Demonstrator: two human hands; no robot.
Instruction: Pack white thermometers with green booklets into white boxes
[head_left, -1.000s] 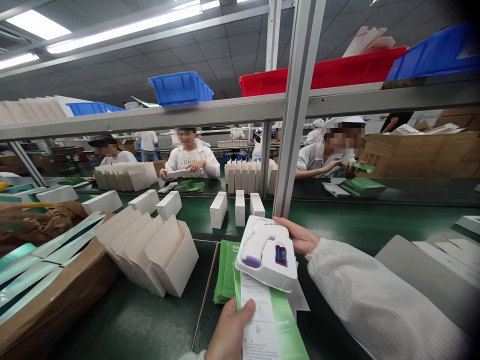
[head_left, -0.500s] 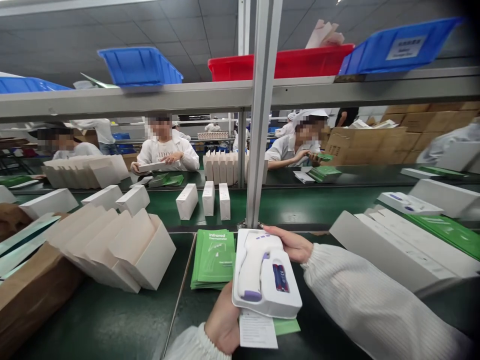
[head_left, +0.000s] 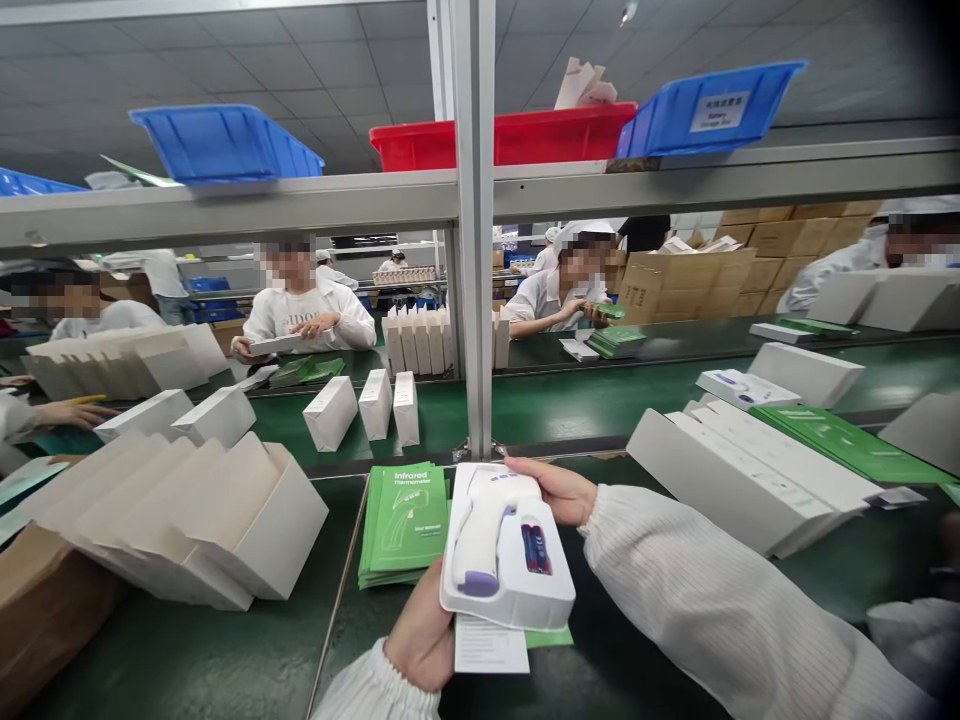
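Observation:
Between both hands is a white plastic tray (head_left: 517,598) with a white and purple infrared thermometer (head_left: 487,535) and two dark blue and red batteries (head_left: 536,550) in its hollows. My left hand (head_left: 421,628) is closed on the tray's lower left side, its fingers mostly hidden underneath. With its fingers behind the tray, my right hand (head_left: 556,490) grips the upper right edge. A printed white leaflet (head_left: 491,648) and a green sheet or booklet (head_left: 551,637) stick out below the tray. Behind it to the left lies a stack of green manuals (head_left: 405,525).
Open white boxes (head_left: 285,530) lean in a row at left, and more white boxes (head_left: 735,480) lie at right. Three small boxes (head_left: 375,405) stand on the green belt (head_left: 570,415). A metal post (head_left: 474,250) rises ahead. Co-workers sit across; a co-worker's hand (head_left: 71,412) is far left.
The view has turned a little to the right, so most things sit further left. Both hands still hold the tray. A co-worker's hand and sleeve have appeared at the far left.

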